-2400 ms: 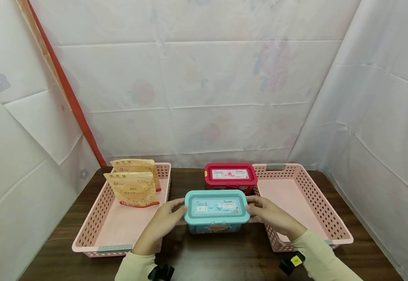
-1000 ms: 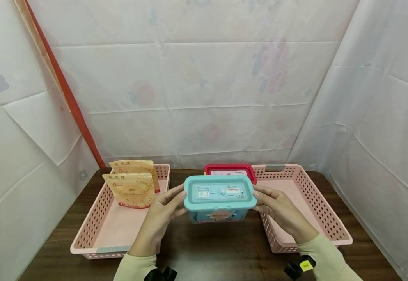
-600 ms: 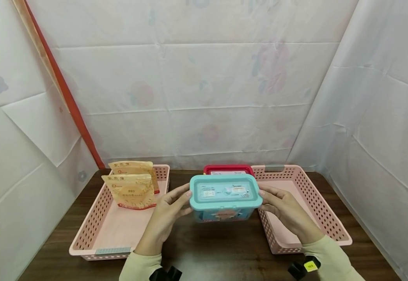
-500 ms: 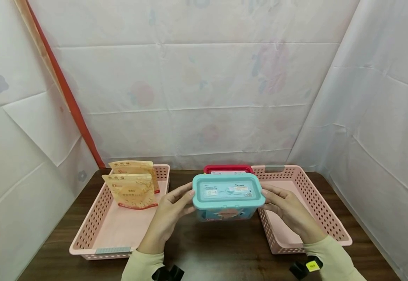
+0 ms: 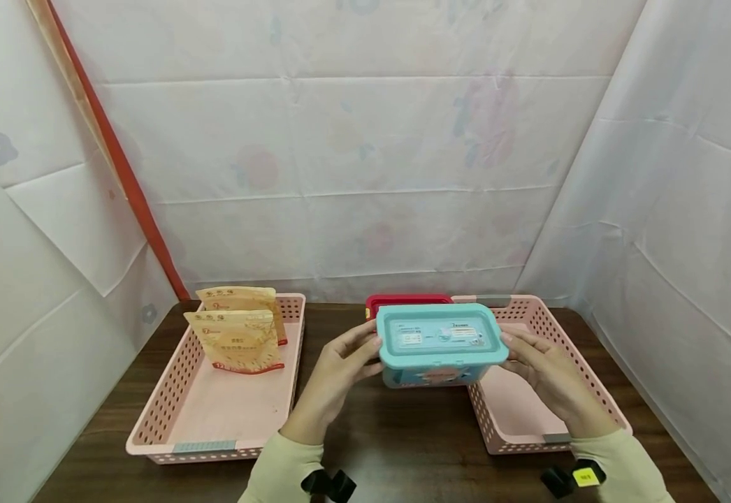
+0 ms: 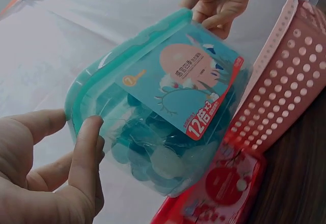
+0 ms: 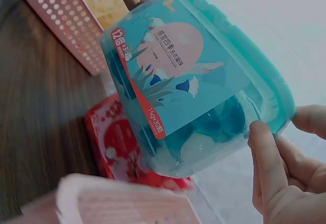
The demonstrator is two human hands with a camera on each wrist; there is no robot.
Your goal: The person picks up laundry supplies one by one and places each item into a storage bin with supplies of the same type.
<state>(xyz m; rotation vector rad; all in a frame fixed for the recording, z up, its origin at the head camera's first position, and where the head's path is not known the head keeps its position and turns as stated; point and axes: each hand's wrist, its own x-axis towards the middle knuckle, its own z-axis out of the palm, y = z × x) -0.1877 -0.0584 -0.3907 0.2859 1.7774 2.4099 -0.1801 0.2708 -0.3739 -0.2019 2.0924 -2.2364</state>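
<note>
A tub of laundry pods with a turquoise lid [image 5: 442, 337] is held up off the table between both hands. Through its clear side the left wrist view shows blue and white pods [image 6: 147, 158]. My left hand [image 5: 342, 370] grips the tub's left end under the lid's rim, thumb toward me. At the other end my right hand [image 5: 544, 374] grips it the same way, as the right wrist view also shows. The tub overlaps the inner edge of the right pink basket [image 5: 592, 370] in the head view. Behind it stands a red tub [image 5: 403, 300], mostly hidden.
To the left, a pink basket [image 5: 170, 405] holds two upright yellow pouches [image 5: 240, 342]. Dark wood tabletop [image 5: 403, 447] shows between the baskets. White patterned sheets [image 5: 353, 175] hang at the back and both sides.
The turquoise tub has risen off the table, then moved right with both hands, from in front of the red tub to the right basket's near edge. Baskets and pouches stay put.
</note>
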